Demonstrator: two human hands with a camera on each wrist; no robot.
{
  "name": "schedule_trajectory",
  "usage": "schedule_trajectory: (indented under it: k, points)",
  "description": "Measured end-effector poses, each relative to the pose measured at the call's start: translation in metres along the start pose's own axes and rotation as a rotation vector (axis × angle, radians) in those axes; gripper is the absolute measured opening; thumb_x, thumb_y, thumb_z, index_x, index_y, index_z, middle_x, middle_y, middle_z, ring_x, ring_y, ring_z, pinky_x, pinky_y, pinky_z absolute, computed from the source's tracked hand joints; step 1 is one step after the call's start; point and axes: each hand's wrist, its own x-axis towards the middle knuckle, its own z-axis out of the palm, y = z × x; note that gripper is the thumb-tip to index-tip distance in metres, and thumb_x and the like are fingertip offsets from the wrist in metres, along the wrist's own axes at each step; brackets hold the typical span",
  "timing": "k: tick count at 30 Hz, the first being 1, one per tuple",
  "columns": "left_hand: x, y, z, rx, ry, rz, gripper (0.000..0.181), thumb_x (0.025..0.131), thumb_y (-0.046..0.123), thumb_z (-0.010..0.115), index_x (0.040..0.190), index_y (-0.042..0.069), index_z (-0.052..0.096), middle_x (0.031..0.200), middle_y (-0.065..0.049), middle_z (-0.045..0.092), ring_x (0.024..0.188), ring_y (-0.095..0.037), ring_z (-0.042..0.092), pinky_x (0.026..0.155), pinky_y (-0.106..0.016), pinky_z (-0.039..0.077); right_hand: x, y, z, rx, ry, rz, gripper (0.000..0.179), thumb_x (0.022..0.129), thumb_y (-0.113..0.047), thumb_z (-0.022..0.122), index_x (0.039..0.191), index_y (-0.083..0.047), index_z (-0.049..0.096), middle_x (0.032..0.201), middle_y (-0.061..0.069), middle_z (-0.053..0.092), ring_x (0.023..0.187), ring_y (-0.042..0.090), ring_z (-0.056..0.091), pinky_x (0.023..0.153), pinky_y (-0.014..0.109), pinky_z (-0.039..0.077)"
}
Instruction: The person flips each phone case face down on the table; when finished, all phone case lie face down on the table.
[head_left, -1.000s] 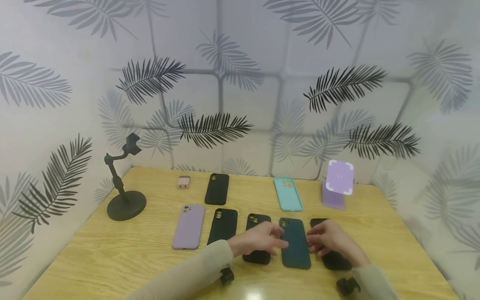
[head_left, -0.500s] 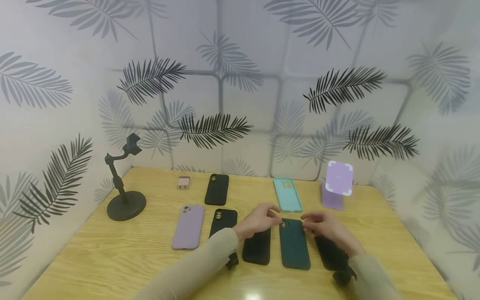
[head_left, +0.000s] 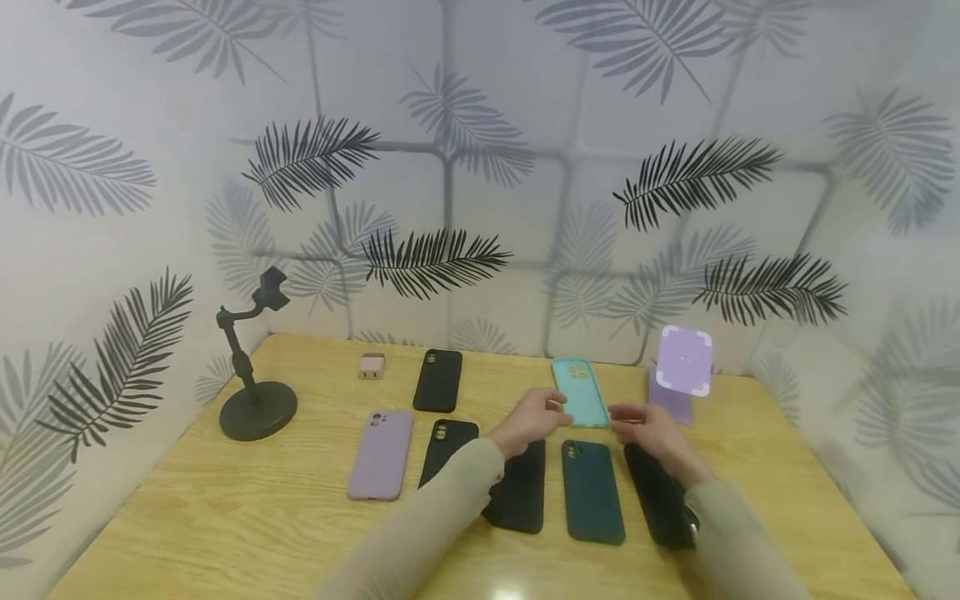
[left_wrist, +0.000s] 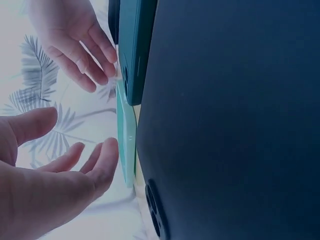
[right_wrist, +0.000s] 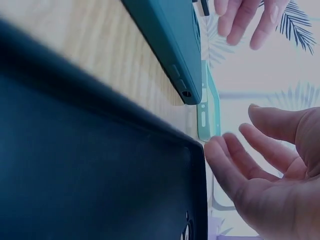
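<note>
A light turquoise phone case point(head_left: 581, 396) lies towards the back of the table, between my two hands. My left hand point(head_left: 531, 418) is at its left edge, fingers loosely bent with a gap to the thumb. On the other side, my right hand point(head_left: 654, 432) has its fingertips right by the case's lower right corner. Both wrist views show the fingers spread and holding nothing. A dark green phone case point(head_left: 592, 492) lies nearer me, below the hands. Black phone cases lie under the left wrist point(head_left: 528, 496) and the right wrist point(head_left: 652, 500), each partly covered by an arm.
Left of the hands lie a lilac phone case point(head_left: 381, 456) and two black phone cases point(head_left: 450, 442) point(head_left: 438, 381). A pink charger plug point(head_left: 371, 366) sits at the back. A black stand point(head_left: 255, 408) is at left, a purple phone stand point(head_left: 678, 371) at back right.
Both hands have moved away from me, from beside the dark green case past its top end to either side of the turquoise case. The phone cases have kept their places.
</note>
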Motion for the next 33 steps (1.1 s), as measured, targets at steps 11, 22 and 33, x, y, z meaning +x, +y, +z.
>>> schedule_trajectory:
  k: [11, 22, 33]
  points:
    - [0.015, -0.005, 0.008, 0.024, 0.015, -0.095, 0.051, 0.094, 0.020, 0.066, 0.138, -0.001, 0.050, 0.140, -0.016, 0.051, 0.128, -0.034, 0.050, 0.106, -0.052, 0.042, 0.014, 0.000, 0.000, -0.064, -0.039, 0.035, 0.043, 0.099, -0.014, 0.056, 0.133, 0.011, 0.052, 0.134, 0.033, 0.053, 0.123, 0.046, 0.051, 0.103, 0.057, 0.044]
    - [0.021, -0.002, 0.007, 0.005, -0.036, -0.101, 0.050, 0.096, 0.009, 0.059, 0.142, -0.004, 0.045, 0.146, -0.018, 0.048, 0.124, -0.032, 0.055, 0.109, -0.051, 0.041, 0.020, -0.004, 0.002, -0.090, -0.104, 0.018, 0.043, 0.098, -0.015, 0.057, 0.130, 0.013, 0.054, 0.135, 0.033, 0.052, 0.125, 0.046, 0.050, 0.101, 0.057, 0.044]
    - [0.025, -0.001, 0.009, -0.075, 0.005, -0.152, 0.048, 0.096, 0.004, 0.058, 0.141, -0.005, 0.046, 0.146, -0.019, 0.046, 0.127, -0.033, 0.053, 0.104, -0.047, 0.046, 0.023, -0.009, 0.002, -0.098, -0.103, 0.028, 0.041, 0.097, -0.016, 0.058, 0.127, 0.012, 0.058, 0.133, 0.031, 0.055, 0.112, 0.033, 0.054, 0.094, 0.046, 0.049]
